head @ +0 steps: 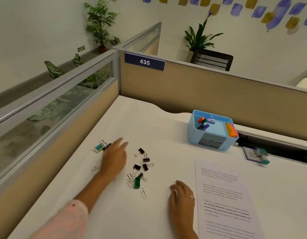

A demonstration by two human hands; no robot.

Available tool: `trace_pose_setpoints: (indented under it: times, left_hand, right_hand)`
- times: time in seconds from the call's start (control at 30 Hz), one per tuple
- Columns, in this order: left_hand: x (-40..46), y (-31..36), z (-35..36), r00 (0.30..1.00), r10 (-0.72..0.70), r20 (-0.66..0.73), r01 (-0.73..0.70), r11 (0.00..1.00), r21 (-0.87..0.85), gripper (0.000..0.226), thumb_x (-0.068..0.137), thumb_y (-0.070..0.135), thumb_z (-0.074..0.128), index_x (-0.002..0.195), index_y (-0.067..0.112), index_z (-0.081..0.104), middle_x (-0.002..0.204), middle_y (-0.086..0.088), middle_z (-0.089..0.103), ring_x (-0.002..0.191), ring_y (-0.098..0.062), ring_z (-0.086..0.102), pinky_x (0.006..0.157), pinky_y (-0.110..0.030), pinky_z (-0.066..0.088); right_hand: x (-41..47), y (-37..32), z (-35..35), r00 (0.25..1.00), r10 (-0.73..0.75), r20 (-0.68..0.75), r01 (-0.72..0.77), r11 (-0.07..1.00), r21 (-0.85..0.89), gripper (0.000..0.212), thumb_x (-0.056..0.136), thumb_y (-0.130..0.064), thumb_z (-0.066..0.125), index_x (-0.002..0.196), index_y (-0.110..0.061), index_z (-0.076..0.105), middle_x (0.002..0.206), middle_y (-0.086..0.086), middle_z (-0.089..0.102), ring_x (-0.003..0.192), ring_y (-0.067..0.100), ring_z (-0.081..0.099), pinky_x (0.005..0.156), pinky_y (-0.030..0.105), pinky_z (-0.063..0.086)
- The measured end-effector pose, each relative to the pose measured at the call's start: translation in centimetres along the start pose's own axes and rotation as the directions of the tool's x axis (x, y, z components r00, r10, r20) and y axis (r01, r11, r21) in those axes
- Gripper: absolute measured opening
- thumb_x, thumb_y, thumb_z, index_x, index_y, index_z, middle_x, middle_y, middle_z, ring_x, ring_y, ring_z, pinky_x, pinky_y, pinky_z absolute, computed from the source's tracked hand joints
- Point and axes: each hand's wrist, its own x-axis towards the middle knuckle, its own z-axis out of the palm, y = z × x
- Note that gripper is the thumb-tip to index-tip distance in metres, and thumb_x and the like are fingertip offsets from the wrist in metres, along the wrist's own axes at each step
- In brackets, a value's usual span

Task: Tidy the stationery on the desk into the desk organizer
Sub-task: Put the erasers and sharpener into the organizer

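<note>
A light blue desk organizer (192, 133) stands at the back of the white desk, holding small coloured items and an orange highlighter (231, 129). Several black binder clips (143, 160), silver paper clips (143, 193) and a green sharpener (137, 182) lie scattered mid-desk. A white eraser with a blue and yellow sleeve (99, 148) lies at the left beside another binder clip (105, 144). My left hand (114, 158) hovers flat and blurred just right of the eraser, fingers apart, holding nothing. My right hand (182, 195) rests palm down on the desk, empty, by the printed sheet.
A printed sheet of paper (225, 200) lies at the right front. A stapler-like item on a small pad (257, 155) sits right of the organizer, by a dark cable gap. Beige partition walls (201, 87) close the desk at the back and left.
</note>
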Motion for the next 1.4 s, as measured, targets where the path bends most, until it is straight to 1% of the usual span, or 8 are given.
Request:
trace_pose_setpoints:
  times: [0.13, 0.27, 0.63, 0.77, 0.93, 1.13, 1.3, 1.4]
  left_hand:
    - [1.5, -7.4, -3.4, 0.998, -0.066, 0.02, 0.064, 0.992, 0.105, 0.061, 0.077, -0.014, 0.047, 0.127, 0.02, 0.056, 0.138, -0.009, 0.043, 0.111, -0.033, 0.048, 0.088, -0.044, 0.046]
    - [2.5, -11.9, -4.4, 0.978, 0.062, 0.201, -0.093, 0.984, 0.15, 0.065, 0.076, -0.016, 0.046, 0.122, 0.027, 0.06, 0.127, -0.002, 0.048, 0.088, -0.015, 0.042, 0.074, -0.032, 0.047]
    - [1.8, -13.0, -4.3, 0.976, 0.159, 0.147, -0.156, 0.987, -0.029, 0.029, 0.084, 0.001, 0.06, 0.103, 0.023, 0.056, 0.107, 0.007, 0.062, 0.092, -0.022, 0.056, 0.076, -0.036, 0.048]
    - [1.0, -12.9, -4.5, 0.98, 0.177, 0.092, -0.171, 0.983, -0.065, 0.03, 0.086, 0.001, 0.057, 0.109, 0.02, 0.057, 0.112, 0.007, 0.064, 0.09, -0.02, 0.054, 0.075, -0.035, 0.048]
    - [0.9, -12.7, -4.5, 0.981, 0.168, 0.094, -0.161, 0.983, -0.083, 0.032, 0.088, 0.004, 0.058, 0.118, 0.015, 0.057, 0.116, 0.0, 0.064, 0.098, -0.025, 0.056, 0.082, -0.042, 0.049]
    - [0.9, -12.9, -4.4, 0.983, 0.16, 0.095, -0.145, 0.978, -0.151, 0.039, 0.089, 0.01, 0.06, 0.128, 0.013, 0.054, 0.119, -0.004, 0.054, 0.102, -0.022, 0.055, 0.086, -0.042, 0.05]
    - [0.5, -13.1, -4.5, 0.998, 0.051, 0.036, -0.037, 0.95, -0.31, 0.039, 0.089, 0.009, 0.06, 0.128, 0.013, 0.054, 0.116, 0.002, 0.041, 0.084, -0.008, 0.054, 0.08, -0.015, 0.041]
    - [0.7, -12.5, -4.6, 0.999, -0.038, 0.023, 0.044, 0.899, -0.436, 0.037, 0.087, 0.009, 0.062, 0.124, 0.012, 0.055, 0.116, 0.001, 0.039, 0.089, -0.004, 0.054, 0.082, -0.012, 0.041]
  right_hand:
    - [-0.5, 0.1, -0.1, 0.999, -0.041, 0.019, 0.042, 0.998, -0.054, 0.021, 0.082, 0.0, 0.063, 0.098, -0.012, 0.069, 0.121, 0.005, 0.061, 0.114, 0.026, 0.054, 0.097, 0.04, 0.044]
    - [-0.6, -0.1, -0.1, 0.999, -0.047, 0.01, 0.048, 0.996, -0.072, 0.021, 0.081, 0.0, 0.064, 0.098, -0.011, 0.069, 0.12, 0.006, 0.062, 0.113, 0.027, 0.055, 0.095, 0.044, 0.046]
    - [1.0, -1.5, 0.1, 0.998, -0.024, 0.06, 0.032, 0.99, -0.138, 0.022, 0.077, 0.002, 0.064, 0.091, -0.014, 0.07, 0.111, 0.006, 0.063, 0.105, 0.029, 0.056, 0.081, 0.038, 0.041]
    - [3.9, -5.2, 0.9, 0.979, -0.141, 0.144, 0.15, 0.987, -0.051, 0.021, 0.083, -0.002, 0.06, 0.099, -0.013, 0.068, 0.112, 0.004, 0.061, 0.103, 0.025, 0.055, 0.087, 0.029, 0.039]
    - [7.9, -11.6, 4.3, 0.892, -0.331, 0.309, 0.325, 0.943, 0.073, 0.027, 0.091, -0.007, 0.051, 0.112, -0.017, 0.065, 0.121, 0.002, 0.056, 0.11, 0.018, 0.053, 0.092, 0.024, 0.045]
    - [10.9, -15.7, 8.3, 0.66, -0.462, 0.593, 0.604, 0.795, -0.053, 0.059, 0.083, 0.014, 0.041, 0.128, -0.022, 0.055, 0.142, 0.001, 0.047, 0.124, 0.024, 0.044, 0.095, 0.037, 0.046]
    - [11.8, -15.5, 9.5, 0.586, -0.492, 0.643, 0.675, 0.736, -0.052, 0.037, 0.09, -0.003, 0.052, 0.124, -0.016, 0.059, 0.129, 0.001, 0.06, 0.116, 0.025, 0.051, 0.092, 0.038, 0.047]
    - [11.8, -15.2, 9.7, 0.619, -0.511, 0.597, 0.666, 0.744, -0.053, 0.026, 0.093, -0.013, 0.051, 0.117, -0.014, 0.063, 0.118, 0.005, 0.065, 0.107, 0.026, 0.056, 0.085, 0.037, 0.049]
